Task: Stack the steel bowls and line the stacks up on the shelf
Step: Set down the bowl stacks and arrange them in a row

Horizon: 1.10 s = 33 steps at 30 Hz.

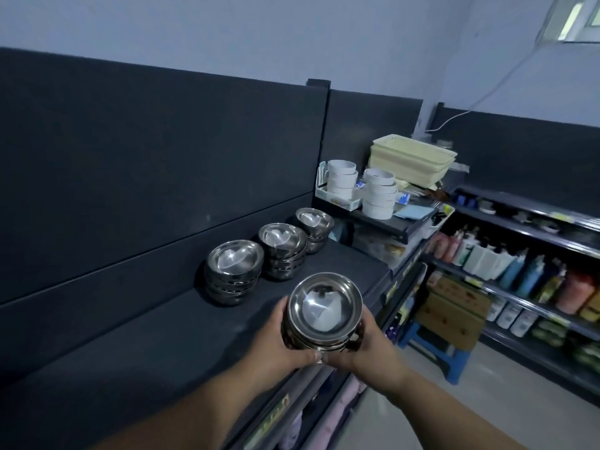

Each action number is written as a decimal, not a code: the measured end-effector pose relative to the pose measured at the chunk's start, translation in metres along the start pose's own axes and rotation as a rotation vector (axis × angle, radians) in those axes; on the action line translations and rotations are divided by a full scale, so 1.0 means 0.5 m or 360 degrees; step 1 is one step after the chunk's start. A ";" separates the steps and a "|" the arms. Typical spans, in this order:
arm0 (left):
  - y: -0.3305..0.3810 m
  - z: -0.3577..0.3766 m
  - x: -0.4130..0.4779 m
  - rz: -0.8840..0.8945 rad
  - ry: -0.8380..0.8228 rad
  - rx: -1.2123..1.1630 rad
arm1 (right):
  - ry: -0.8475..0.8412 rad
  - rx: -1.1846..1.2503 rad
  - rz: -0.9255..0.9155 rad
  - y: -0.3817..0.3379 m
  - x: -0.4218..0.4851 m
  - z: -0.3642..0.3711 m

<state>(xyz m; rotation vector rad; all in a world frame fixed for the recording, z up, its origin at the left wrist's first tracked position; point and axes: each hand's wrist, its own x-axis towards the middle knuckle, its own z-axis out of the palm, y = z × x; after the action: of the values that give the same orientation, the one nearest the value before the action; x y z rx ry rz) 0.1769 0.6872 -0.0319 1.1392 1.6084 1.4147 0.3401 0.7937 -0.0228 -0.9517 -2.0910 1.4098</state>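
Observation:
A stack of steel bowls point(324, 308) is held between both hands above the front edge of the dark shelf point(156, 345). My left hand point(281, 344) grips its left side and my right hand point(363, 347) grips its right side, with the thumbs meeting under the stack. Three more stacks of steel bowls stand in a row along the shelf's back wall: a near stack point(234, 271), a middle stack point(283, 251) and a far stack point(314, 229).
Beyond the row, a higher shelf holds white tape rolls point(378, 198) and cream plastic trays point(412, 159). Shelves of bottles point(519, 271) fill the right side. A blue stool point(435, 350) with a cardboard box stands in the aisle.

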 end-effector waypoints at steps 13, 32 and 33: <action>-0.035 0.119 0.324 -0.0146 0.0287 0.0054 | -0.0298 0.0005 -0.0026 0.115 0.340 -0.209; -0.020 0.222 0.396 -0.0514 0.0803 0.0872 | -0.0292 -0.0700 -0.0146 0.159 0.465 -0.301; -0.024 0.216 0.366 -0.0555 0.0784 0.0946 | -0.0307 -0.0812 -0.0110 0.159 0.448 -0.295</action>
<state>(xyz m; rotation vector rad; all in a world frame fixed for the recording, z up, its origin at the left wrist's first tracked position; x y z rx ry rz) 0.2066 0.8971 -0.0523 0.7713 2.5525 1.0557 0.3160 1.0715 -0.0436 -0.9401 -2.6735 0.9792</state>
